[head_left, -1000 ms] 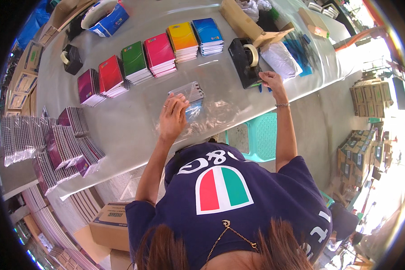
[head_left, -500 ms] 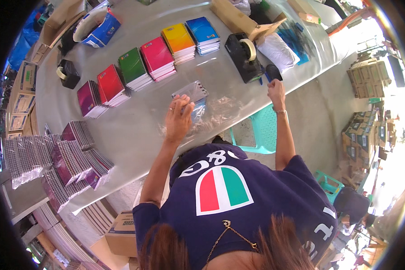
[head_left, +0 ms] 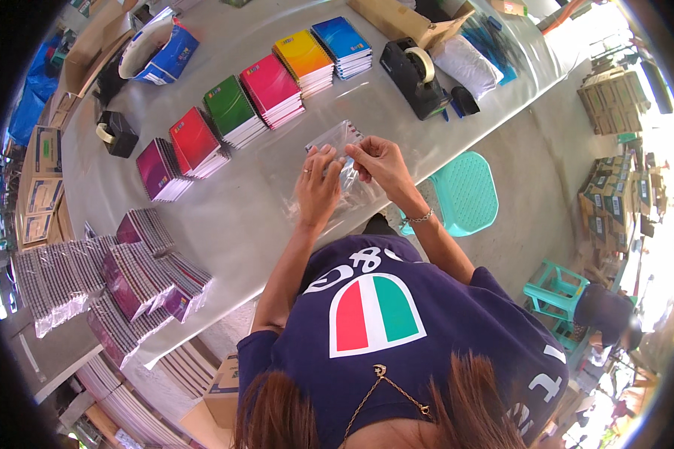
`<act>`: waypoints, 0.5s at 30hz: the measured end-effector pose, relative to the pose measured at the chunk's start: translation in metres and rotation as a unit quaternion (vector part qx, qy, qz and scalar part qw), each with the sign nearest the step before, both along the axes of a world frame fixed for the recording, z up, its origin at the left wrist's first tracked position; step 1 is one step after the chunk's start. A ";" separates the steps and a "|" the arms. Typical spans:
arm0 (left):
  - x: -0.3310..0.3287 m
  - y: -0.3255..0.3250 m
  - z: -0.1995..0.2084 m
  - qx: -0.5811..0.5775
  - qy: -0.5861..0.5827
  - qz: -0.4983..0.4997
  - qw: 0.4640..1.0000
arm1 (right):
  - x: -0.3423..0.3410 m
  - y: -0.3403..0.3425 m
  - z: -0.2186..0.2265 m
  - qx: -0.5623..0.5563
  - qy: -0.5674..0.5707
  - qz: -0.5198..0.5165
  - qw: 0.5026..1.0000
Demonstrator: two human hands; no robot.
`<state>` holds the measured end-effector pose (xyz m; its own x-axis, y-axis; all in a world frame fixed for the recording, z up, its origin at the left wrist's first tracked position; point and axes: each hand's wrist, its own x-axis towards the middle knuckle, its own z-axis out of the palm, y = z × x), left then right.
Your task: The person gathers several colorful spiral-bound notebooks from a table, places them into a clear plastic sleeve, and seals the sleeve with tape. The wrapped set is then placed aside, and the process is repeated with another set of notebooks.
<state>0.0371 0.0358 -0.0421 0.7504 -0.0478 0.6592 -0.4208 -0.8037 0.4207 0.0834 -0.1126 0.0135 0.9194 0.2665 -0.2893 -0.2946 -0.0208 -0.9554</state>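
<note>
A spiral-bound notebook in a clear plastic sleeve (head_left: 328,139) lies on the table in front of me, partly covered by my hands. My left hand (head_left: 319,185) rests on the sleeve with its fingers bent slightly and a little apart. Beside it, my right hand (head_left: 384,169) is closed in a pinch at the sleeve's edge; whatever is between its fingertips is too small to make out. Beyond my hands runs a slanting row of notebook stacks: purple (head_left: 157,170), red (head_left: 195,141), green (head_left: 231,109), pink (head_left: 268,81), yellow (head_left: 302,54) and blue (head_left: 341,37).
A black tape dispenser (head_left: 401,84) stands at the right, near a white plastic bundle (head_left: 468,63). Another tape dispenser (head_left: 120,133) sits left. Wrapped notebook bundles (head_left: 60,271) pile at the near left. A turquoise stool (head_left: 466,196) stands beyond the table's right edge.
My right hand has come left from beside the tape dispenser to the sleeved notebook, next to my left hand. The left hand stays on the sleeve. The whole view has shifted slightly.
</note>
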 end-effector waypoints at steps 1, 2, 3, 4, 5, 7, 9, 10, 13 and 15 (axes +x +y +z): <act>0.000 0.001 0.000 0.001 0.002 -0.006 1.000 | -0.001 0.003 0.000 -0.007 -0.002 -0.008 1.000; 0.000 0.002 0.000 0.002 0.003 -0.012 1.000 | -0.002 0.006 0.000 -0.013 -0.004 -0.016 1.000; 0.001 0.003 -0.002 -0.001 0.002 -0.013 1.000 | -0.002 0.008 -0.001 -0.019 -0.005 -0.023 1.000; 0.002 0.002 -0.002 -0.005 0.000 -0.013 1.000 | -0.002 0.010 -0.002 -0.030 -0.010 -0.028 0.999; 0.002 0.002 -0.003 -0.010 -0.002 -0.013 1.000 | -0.002 0.012 -0.003 -0.040 -0.015 -0.032 0.999; 0.001 0.000 -0.001 -0.012 -0.003 -0.003 1.000 | -0.002 0.015 -0.003 -0.071 -0.024 -0.038 0.996; -0.001 -0.001 0.001 -0.014 0.003 -0.001 1.000 | -0.003 0.018 0.003 -0.113 -0.032 -0.043 0.992; -0.001 0.000 0.002 -0.015 0.007 -0.005 1.000 | -0.002 0.018 0.002 -0.119 -0.028 -0.042 0.992; 0.000 -0.001 0.001 -0.114 0.041 -0.026 0.992 | 0.002 0.016 -0.003 -0.133 -0.021 -0.039 0.990; -0.002 -0.002 0.004 -0.105 0.084 -0.016 0.991 | 0.002 0.016 -0.004 -0.134 -0.025 -0.038 0.990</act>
<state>0.0353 0.0337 -0.0378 0.8508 0.0515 0.5229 -0.3542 -0.6789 0.6432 0.0853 -0.0970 0.0093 0.9487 0.1168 -0.2939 -0.2575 -0.2546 -0.9321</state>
